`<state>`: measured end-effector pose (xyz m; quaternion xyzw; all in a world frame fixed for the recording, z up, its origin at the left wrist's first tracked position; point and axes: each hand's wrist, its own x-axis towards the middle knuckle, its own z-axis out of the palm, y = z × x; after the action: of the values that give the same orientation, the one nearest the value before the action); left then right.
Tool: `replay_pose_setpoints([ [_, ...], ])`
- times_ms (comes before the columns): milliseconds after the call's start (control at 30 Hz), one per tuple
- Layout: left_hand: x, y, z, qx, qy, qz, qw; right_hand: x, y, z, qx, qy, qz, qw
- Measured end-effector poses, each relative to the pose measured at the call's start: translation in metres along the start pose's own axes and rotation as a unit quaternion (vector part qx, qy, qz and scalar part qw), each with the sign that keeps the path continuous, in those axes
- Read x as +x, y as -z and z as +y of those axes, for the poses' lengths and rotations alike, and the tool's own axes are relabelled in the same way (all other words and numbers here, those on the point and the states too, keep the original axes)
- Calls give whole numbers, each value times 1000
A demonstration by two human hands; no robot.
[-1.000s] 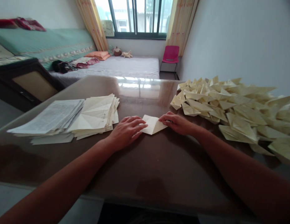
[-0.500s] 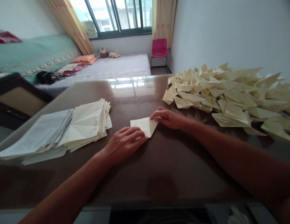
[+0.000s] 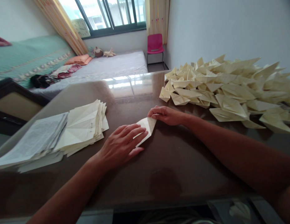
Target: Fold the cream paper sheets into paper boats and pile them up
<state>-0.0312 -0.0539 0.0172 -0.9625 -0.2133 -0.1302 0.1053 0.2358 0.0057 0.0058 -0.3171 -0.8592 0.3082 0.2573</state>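
A small folded cream paper [image 3: 147,127] lies on the brown table between my hands, its front corner pointing toward me. My left hand [image 3: 122,142] rests over the paper's left part, fingers spread and partly covering it. At the paper's upper right corner, my right hand [image 3: 165,115] pinches the edge between thumb and curled fingers. Left of my left hand sits a stack of creased cream sheets [image 3: 83,124], with printed grey-white sheets [image 3: 39,135] beside it. A large heap of folded cream paper shapes [image 3: 229,90] spreads over the table's right side.
The glossy brown table [image 3: 135,186] reaches toward a bed [image 3: 126,63] with pillows and soft toys. A pink chair [image 3: 155,43] stands by the window. At the left is a dark wooden piece of furniture [image 3: 18,105], and a wall rises beyond the heap.
The paper has turned, its front corner now nearer me. My left hand has spread its fingers and thumb over it. My right hand still pinches the corner. The head view has shifted slightly.
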Motion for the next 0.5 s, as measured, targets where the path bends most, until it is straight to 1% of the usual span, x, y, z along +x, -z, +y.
replay_pose_setpoints([
  [67,0,2,1,4,-5,-3,1000,1,2,1,13,0,-4,1000],
  [100,0,2,1,6,-8,6,1000,1,1,1,15,1,-9,1000],
  [167,0,1,2,6,-21,28,999,2,-3,4,7,6,-18,1000],
  [233,0,-2,3,0,-42,38,998,2,-10,7,-17,14,-12,1000],
  [333,1,-10,8,1,-65,9,998,3,-21,5,-85,26,13,996],
  [433,4,-16,14,-2,-58,-21,998,0,-25,-4,-147,28,35,988],
  [467,5,-17,16,-9,-48,-25,999,-1,-24,-8,-146,25,25,989],
  [500,6,-17,17,-20,-35,-27,999,-2,-23,-11,-134,22,1,991],
])
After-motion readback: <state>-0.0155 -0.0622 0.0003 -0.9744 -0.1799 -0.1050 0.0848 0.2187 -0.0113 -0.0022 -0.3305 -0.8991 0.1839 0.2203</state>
